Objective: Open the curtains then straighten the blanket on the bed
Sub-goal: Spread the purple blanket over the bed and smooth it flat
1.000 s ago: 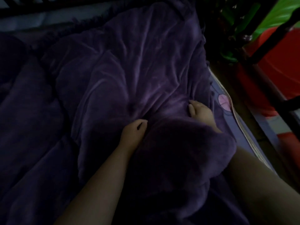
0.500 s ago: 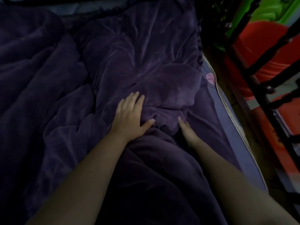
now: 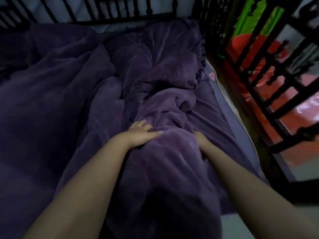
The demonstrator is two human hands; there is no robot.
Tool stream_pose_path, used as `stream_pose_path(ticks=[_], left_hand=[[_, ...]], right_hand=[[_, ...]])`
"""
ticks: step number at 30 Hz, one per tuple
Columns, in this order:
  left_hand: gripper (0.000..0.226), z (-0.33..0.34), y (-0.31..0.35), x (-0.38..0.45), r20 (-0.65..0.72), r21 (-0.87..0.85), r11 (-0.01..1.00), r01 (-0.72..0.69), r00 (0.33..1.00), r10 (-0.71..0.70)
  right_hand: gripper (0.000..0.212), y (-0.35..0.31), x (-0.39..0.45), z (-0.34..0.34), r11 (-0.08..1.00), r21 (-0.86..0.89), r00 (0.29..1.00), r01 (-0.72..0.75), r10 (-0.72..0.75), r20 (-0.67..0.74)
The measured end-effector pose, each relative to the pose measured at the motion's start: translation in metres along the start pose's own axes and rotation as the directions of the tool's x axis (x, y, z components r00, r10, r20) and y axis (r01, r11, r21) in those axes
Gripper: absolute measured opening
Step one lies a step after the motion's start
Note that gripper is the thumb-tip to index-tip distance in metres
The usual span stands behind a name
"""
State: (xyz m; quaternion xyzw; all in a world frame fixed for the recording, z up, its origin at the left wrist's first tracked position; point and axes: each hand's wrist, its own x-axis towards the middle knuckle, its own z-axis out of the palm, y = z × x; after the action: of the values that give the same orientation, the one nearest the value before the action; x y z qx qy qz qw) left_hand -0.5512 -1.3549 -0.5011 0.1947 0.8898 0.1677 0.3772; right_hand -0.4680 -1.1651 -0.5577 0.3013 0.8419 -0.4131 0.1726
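Note:
A dark purple plush blanket (image 3: 155,69) lies rumpled over the bed, bunched into a thick ridge running toward me down the middle. My left hand (image 3: 140,133) grips the left side of that ridge, thumb laid across the top of the fold. My right hand (image 3: 201,138) presses into the ridge's right side, and its fingers are buried in the fabric. A second, darker mass of purple bedding (image 3: 48,104) fills the bed's left half. No curtains are in view.
A black metal headboard (image 3: 120,12) with bars runs along the far edge. A black metal frame (image 3: 276,94) stands close on the right, with red and green things behind it. A purple sheet (image 3: 224,116) and the mattress edge show on the right.
The bunched fold has come toward me with both hands, now piled higher between my forearms. My left hand went from lying flat to gripping. More of the headboard shows.

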Motion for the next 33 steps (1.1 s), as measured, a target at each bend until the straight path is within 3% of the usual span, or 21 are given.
stream_pose_path(ticks=[2,5,8,12,14,16,19,21,23,25,26,28,31,33], left_hand=[[0.089,0.015,-0.006,-0.046,0.075,-0.156,0.988,0.005,0.997,0.007],[0.101,0.042,-0.006,-0.106,0.155,-0.411,0.912,-0.005,0.985,0.075],[0.099,0.076,0.003,-0.142,0.053,-0.577,0.817,0.012,0.998,0.023],[0.055,0.095,0.029,-0.173,-0.203,-0.681,0.721,-0.131,0.979,-0.014],[0.049,0.091,0.044,-0.190,-0.178,-0.727,0.657,-0.198,0.979,0.098],[0.048,0.094,0.058,-0.204,-0.050,-0.744,0.646,-0.171,0.978,0.201],[0.048,0.120,0.063,-0.202,0.173,-0.590,0.807,-0.014,0.975,0.143],[0.051,0.147,0.058,-0.193,0.264,-0.325,0.943,0.068,0.964,0.022],[0.054,0.182,0.050,-0.184,0.340,-0.041,0.992,0.119,0.935,-0.098],[0.054,0.213,0.042,-0.181,0.368,0.125,0.984,0.129,0.915,-0.166],[0.052,0.227,0.039,-0.179,0.360,0.169,0.977,0.129,0.915,-0.183],[0.042,0.249,0.038,-0.176,0.308,0.226,0.965,0.137,0.929,-0.204],[0.022,0.271,0.036,-0.173,0.223,0.269,0.950,0.157,0.949,-0.220],[0.025,0.282,0.036,-0.173,0.189,0.338,0.929,0.154,0.956,-0.227]], right_hand=[[0.038,0.002,-0.044,-0.009,0.991,0.035,0.989,0.131,-0.128,-0.079],[0.051,0.014,-0.109,-0.031,0.978,-0.091,0.981,0.189,-0.193,-0.030],[0.052,0.032,-0.165,-0.052,0.980,-0.074,0.983,0.183,-0.184,-0.003],[0.045,0.064,-0.235,-0.072,0.954,0.216,0.979,0.206,-0.202,-0.042],[0.047,0.087,-0.268,-0.083,0.901,0.364,0.972,0.236,-0.227,-0.070],[0.064,0.118,-0.290,-0.093,0.824,0.523,0.965,0.218,-0.263,0.013],[0.082,0.168,-0.295,-0.097,0.838,0.536,0.918,-0.106,-0.124,0.376],[0.069,0.196,-0.282,-0.094,0.947,0.207,0.808,-0.246,0.082,0.584],[0.040,0.220,-0.260,-0.085,0.966,-0.187,0.744,-0.181,0.259,0.616],[0.024,0.242,-0.228,-0.073,0.940,-0.340,0.900,-0.013,0.159,0.405],[0.025,0.249,-0.213,-0.067,0.956,-0.291,0.962,-0.021,0.098,0.254],[0.029,0.260,-0.187,-0.054,0.989,-0.105,0.994,-0.104,0.106,0.013],[0.061,0.269,-0.163,-0.022,0.945,0.234,0.973,-0.228,0.215,0.081],[0.081,0.274,-0.159,0.001,0.872,0.418,0.962,-0.255,0.271,0.021]])
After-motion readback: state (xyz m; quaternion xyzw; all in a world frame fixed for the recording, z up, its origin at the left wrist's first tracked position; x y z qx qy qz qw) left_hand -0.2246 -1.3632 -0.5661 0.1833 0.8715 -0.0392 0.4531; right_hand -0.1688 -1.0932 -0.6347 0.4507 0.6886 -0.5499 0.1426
